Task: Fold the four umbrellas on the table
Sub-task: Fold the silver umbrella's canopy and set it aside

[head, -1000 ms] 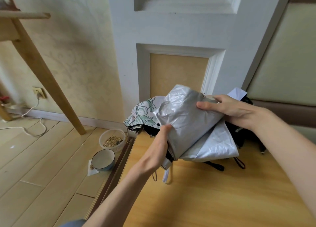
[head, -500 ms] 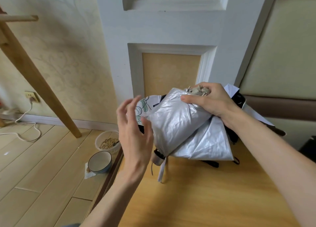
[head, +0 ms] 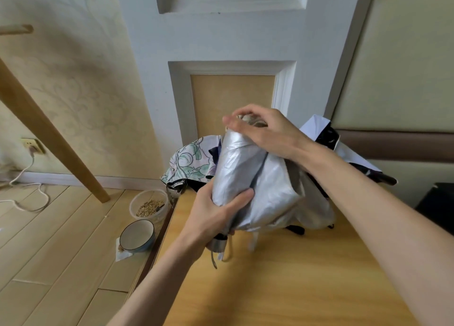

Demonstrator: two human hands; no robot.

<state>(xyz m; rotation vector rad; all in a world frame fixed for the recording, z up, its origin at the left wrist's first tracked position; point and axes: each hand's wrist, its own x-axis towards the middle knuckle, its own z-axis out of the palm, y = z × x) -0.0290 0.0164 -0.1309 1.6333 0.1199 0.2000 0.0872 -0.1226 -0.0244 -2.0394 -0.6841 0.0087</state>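
Observation:
A silver umbrella [head: 248,178] is held nearly upright above the wooden table [head: 294,276], its canopy partly gathered. My left hand [head: 216,215] grips its lower end, thumb across the silver cloth, with the strap and cord hanging below. My right hand [head: 265,131] curls over the top end of the same umbrella. Behind it a floral umbrella [head: 189,161] lies at the table's back left edge. A white and dark umbrella [head: 344,151] lies at the back right, partly hidden by my right arm.
The table stands against a white panelled door [head: 233,43]. On the floor to the left are a clear tub of grain [head: 149,205] and a blue-rimmed bowl [head: 137,236]. A slanted wooden leg [head: 49,134] and a white cable [head: 27,185] lie further left.
My left hand was free and open half a second ago; now it grips the umbrella's lower end. My right hand moved up over the top, and the umbrella is tilted more upright.

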